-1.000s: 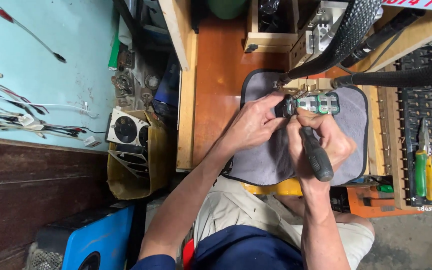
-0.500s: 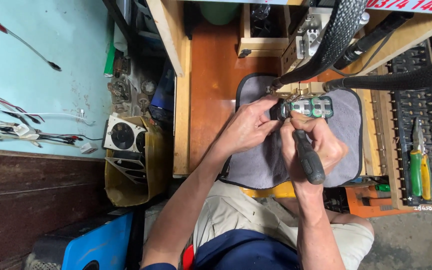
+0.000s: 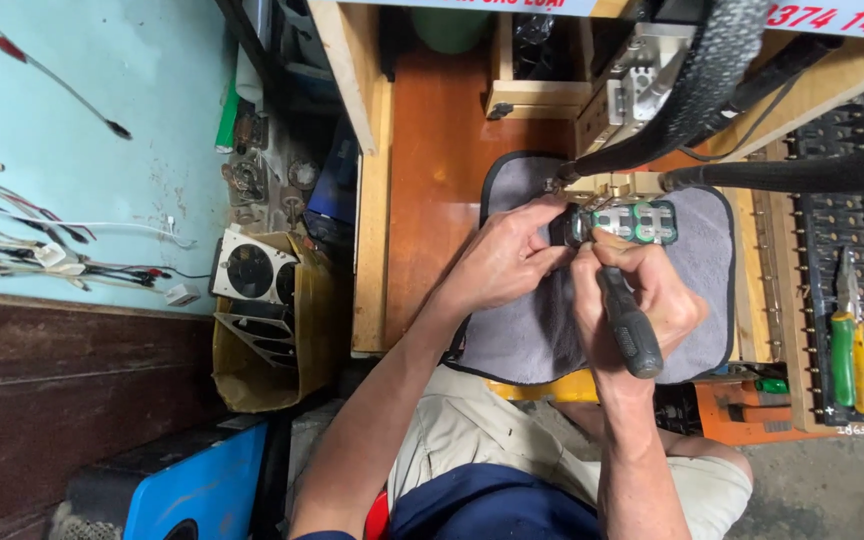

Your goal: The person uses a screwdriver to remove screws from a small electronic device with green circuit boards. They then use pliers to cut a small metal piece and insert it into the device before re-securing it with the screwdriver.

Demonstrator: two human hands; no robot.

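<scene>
Left hand (image 3: 502, 262) steadies the green battery pack (image 3: 632, 221) (on a grey cloth (image 3: 522, 340)), right hand (image 3: 642, 300) grips a screwdriver (image 3: 630, 325).

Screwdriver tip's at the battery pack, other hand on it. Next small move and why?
Probably seat the tip squarely and turn, keeping the pack braced. The right hand grips the screwdriver with its tip at the battery pack, the left hand pinches the pack's end, and it lies on a soft grey mat that might let it slide.

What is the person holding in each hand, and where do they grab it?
The right hand grips a screwdriver by its dark handle. The left hand pinches one end of the green battery pack.
</scene>
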